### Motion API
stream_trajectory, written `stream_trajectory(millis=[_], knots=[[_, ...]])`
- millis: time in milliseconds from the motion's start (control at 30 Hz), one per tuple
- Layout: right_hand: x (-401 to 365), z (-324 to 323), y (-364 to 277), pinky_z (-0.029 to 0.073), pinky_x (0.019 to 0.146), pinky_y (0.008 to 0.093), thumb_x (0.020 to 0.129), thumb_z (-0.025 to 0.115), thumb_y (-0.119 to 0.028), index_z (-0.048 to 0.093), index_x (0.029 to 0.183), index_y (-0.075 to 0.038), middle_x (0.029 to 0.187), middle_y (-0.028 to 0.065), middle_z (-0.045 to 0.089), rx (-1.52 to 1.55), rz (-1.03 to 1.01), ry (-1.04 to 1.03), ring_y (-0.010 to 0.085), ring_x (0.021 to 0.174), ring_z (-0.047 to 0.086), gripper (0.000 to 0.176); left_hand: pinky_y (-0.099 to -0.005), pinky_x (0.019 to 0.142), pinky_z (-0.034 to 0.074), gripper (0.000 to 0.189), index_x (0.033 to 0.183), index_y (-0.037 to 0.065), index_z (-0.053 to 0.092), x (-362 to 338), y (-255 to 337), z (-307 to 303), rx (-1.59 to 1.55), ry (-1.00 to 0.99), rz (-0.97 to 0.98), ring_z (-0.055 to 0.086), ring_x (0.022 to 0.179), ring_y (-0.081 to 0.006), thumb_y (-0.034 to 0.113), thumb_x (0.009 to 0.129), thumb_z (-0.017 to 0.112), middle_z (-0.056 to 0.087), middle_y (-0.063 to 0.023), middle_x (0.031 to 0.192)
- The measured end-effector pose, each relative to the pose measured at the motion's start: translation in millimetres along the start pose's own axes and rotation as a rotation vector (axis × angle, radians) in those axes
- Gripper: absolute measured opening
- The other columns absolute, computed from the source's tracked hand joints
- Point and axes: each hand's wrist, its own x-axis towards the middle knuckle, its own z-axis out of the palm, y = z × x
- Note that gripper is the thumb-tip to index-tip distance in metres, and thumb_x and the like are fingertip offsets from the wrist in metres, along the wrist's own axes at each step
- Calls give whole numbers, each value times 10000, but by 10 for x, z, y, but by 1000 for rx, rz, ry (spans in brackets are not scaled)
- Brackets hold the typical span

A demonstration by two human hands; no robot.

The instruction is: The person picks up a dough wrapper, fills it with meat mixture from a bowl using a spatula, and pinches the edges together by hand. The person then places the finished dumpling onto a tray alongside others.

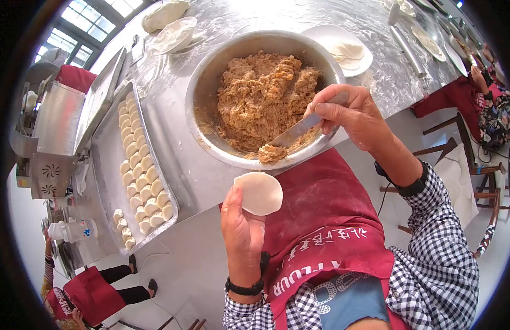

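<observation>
In my left hand (pixel 242 225) lies a round, flat dough wrapper (pixel 259 193), its edge held under my thumb in front of the apron. My right hand (pixel 351 113) grips a flat metal spatula (pixel 296 131), whose blade slants down to the left. A lump of brown filling (pixel 272 153) clings to the blade tip, over the near rim of a large metal bowl (pixel 195 104). More filling (pixel 266 93) is heaped inside that bowl. The wrapper and the filling lump are apart.
A metal tray (pixel 109 165) with rows of dumplings (pixel 147 190) sits on the left. Behind the bowl is a plate (pixel 321 34) of wrappers (pixel 348 52). A rolling pin (pixel 406 49) lies on the floury table. Other people stand at far left and right.
</observation>
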Motion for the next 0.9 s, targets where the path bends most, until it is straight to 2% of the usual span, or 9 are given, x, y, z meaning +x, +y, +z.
stream_trajectory(millis=[233,467,533,567,633,667,733,900], knots=[[-19,9,-34,549,578,222,839,614,-75,605,917,24,824,118,644,290,88,51,118,613,618,127,-438,889,452,318,1175,14,466,45,-34,29,-25,20,-28,534,1064,-252,209,923,453,539,-105,1158],[-180,136,-110,535,602,237,829,620,-57,595,921,20,885,135,642,338,37,22,134,679,619,123,-469,919,430,378,1218,-4,429,52,6,12,-87,-46,-85,513,1107,-296,253,947,367,503,-152,1216],[-285,198,-128,517,614,251,830,607,-38,612,899,14,885,109,646,127,-130,-57,134,709,609,87,-476,920,429,393,1224,-8,423,37,43,17,-105,-42,-101,509,1110,-304,265,950,354,505,-160,1213],[-334,227,-135,517,614,251,830,607,-38,612,899,14,885,109,646,132,-127,-64,134,709,609,87,-482,921,427,408,1229,-12,418,30,59,12,-122,-49,-121,506,1114,-312,277,953,340,507,-169,1210],[-408,265,-142,503,608,281,801,631,-52,603,852,-12,858,143,642,-142,-316,-201,195,746,606,70,-483,922,427,415,1230,-15,417,6,79,-25,-130,-59,-128,503,1117,-316,284,953,342,509,-176,1208],[-406,268,-139,503,608,281,801,631,-52,603,852,-12,858,143,642,-139,-314,-205,195,746,606,70,-483,922,428,422,1230,-17,416,-4,84,-37,-137,-78,-141,499,1121,-321,292,953,343,510,-182,1206],[-393,273,-139,509,630,310,749,664,-61,627,789,-11,843,127,654,-442,-698,-375,222,746,610,74,-479,929,424,422,1231,-17,416,-30,108,-19,-141,-78,-142,496,1126,-320,292,954,338,507,-183,1210],[-493,307,-124,519,654,328,689,664,-52,660,755,-23,859,82,665,-578,-793,-490,245,761,619,72,-467,949,414,403,1226,-18,420,-51,118,-38,-168,-107,-126,496,1132,-303,271,959,333,507,-175,1215]])
